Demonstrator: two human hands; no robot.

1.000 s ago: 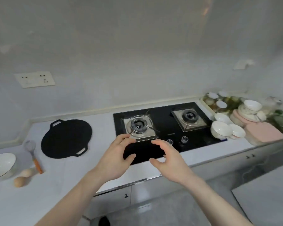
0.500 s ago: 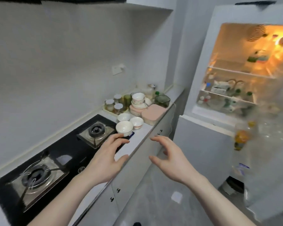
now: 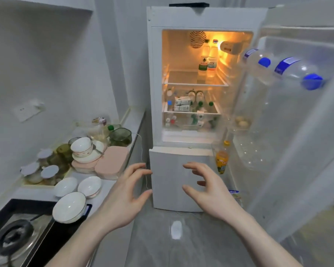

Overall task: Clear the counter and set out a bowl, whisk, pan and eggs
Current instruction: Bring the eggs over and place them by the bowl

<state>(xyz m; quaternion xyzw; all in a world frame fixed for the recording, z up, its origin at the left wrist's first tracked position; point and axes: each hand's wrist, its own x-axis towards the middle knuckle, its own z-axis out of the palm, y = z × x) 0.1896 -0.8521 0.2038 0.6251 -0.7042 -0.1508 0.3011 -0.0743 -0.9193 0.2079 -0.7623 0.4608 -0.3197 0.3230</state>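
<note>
An open fridge (image 3: 181, 20) stands straight ahead, lit inside. Eggs (image 3: 241, 121) lie in a clear tray on the open door (image 3: 297, 132) at the right. My left hand (image 3: 124, 197) and my right hand (image 3: 210, 191) hover in front of the fridge's lower door (image 3: 172, 170), both empty with fingers spread and relaxed. White bowls (image 3: 69, 207) stand on the counter (image 3: 112, 182) at the left beside the stove. The pan and the whisk are out of view.
A gas hob (image 3: 10, 236) is at the bottom left. Jars (image 3: 47, 170), pink lidded boxes (image 3: 110, 162), stacked dishes and a green glass container (image 3: 121, 136) crowd the counter end. Water bottles (image 3: 289, 72) sit in the door shelf; an orange bottle (image 3: 221, 159) lower down. Grey tiled floor lies below.
The view has swung right from the hob and counter to face the open fridge. Both hands stayed raised and empty, now in front of the fridge's lower door.
</note>
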